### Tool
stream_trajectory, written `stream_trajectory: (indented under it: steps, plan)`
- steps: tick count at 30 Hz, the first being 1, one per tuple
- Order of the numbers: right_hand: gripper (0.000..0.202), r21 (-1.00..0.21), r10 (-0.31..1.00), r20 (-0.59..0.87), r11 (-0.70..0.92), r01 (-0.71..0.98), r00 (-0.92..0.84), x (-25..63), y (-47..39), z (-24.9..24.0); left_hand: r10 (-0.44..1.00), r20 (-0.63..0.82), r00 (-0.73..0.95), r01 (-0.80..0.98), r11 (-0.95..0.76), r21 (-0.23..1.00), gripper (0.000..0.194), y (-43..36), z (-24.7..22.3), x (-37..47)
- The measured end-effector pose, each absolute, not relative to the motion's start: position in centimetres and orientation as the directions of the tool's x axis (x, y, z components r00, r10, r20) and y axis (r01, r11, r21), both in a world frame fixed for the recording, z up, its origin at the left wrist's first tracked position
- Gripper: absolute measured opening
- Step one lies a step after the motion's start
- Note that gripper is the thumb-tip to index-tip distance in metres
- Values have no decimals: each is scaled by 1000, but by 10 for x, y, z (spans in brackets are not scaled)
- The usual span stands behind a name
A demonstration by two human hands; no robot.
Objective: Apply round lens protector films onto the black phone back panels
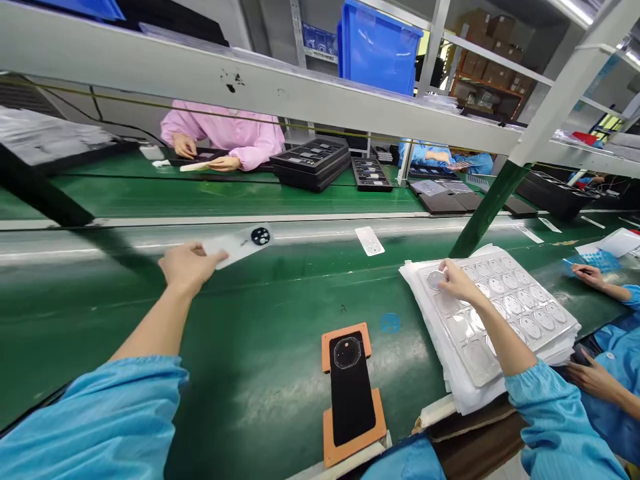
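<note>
My left hand [188,268] pinches the near end of a thin white phone back panel [233,248], which has a black round camera section at its far end. It is held out over the green belt. On the right, my right hand [459,280] has its fingertips closed at a round clear disc [435,280] in the back left corner of a clear plastic tray [477,375]. Rows of similar round discs sit in the tray. Between my hands, a black phone-shaped piece [351,393] with a round camera area rests in an orange fixture [333,445].
White sheets [463,395] lie stacked under the tray. Another white panel [370,241] lies on the green belt [280,320]. A green-wrapped post [490,208] rises behind the tray. Co-workers sit across, one in pink sleeves [260,133], and at right, where a hand [589,275] shows.
</note>
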State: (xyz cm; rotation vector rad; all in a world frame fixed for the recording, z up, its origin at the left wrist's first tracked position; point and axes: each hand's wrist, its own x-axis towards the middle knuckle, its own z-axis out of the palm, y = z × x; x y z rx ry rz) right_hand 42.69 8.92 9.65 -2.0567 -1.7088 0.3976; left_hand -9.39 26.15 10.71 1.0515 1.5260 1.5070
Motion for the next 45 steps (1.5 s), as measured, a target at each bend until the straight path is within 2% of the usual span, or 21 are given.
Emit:
stream_trajectory:
  steps: [2,4,5,7,8,11,13,16,20,24,29,32,38,45]
  plan:
    - [34,-576,981,98,-81,814,167,410,71,102,854,60,-516,3,-68,998,27,259,106,-94]
    - [37,-706,981,161,39,707,107,380,51,102,802,68,-594,-79,-143,987,18,244,106,-90]
    - [38,-764,978,193,101,638,76,362,42,99,796,47,-603,-159,-178,971,13,232,106,-85]
    - [37,-806,968,249,199,557,15,322,27,85,814,-91,-574,-483,-246,840,8,199,102,-70]
    - [33,-791,959,285,244,561,-16,302,22,75,865,-217,-453,-647,-152,747,6,180,97,-59]
    - [25,-649,894,424,411,640,-144,253,14,38,882,-403,-246,-718,114,687,12,125,71,-24]
    - [31,-535,841,479,508,675,-253,234,14,15,865,-470,-174,-733,205,649,16,95,50,-8]
    - [34,-427,795,478,582,692,-374,225,14,-6,871,-469,-148,-738,219,638,28,66,30,-3]
    - [32,-384,772,452,621,683,-447,226,12,-13,923,-341,-176,-616,167,770,43,48,22,-12]
    - [32,-349,763,430,634,690,-483,222,10,-13,921,-268,-282,-500,97,860,44,43,21,-14]
    - [30,-371,772,402,629,684,-492,222,9,-10,941,-227,-250,-519,68,852,37,39,25,-8]
    - [29,-427,767,421,639,640,-484,227,7,-1,940,-230,-253,-511,72,857,35,35,28,-1]
    - [35,-601,771,566,627,495,-290,216,-3,34,908,-242,-343,-516,33,856,34,28,31,28]
    - [11,-622,788,611,533,574,-69,189,3,50,954,-166,-251,-335,75,939,33,19,26,62]
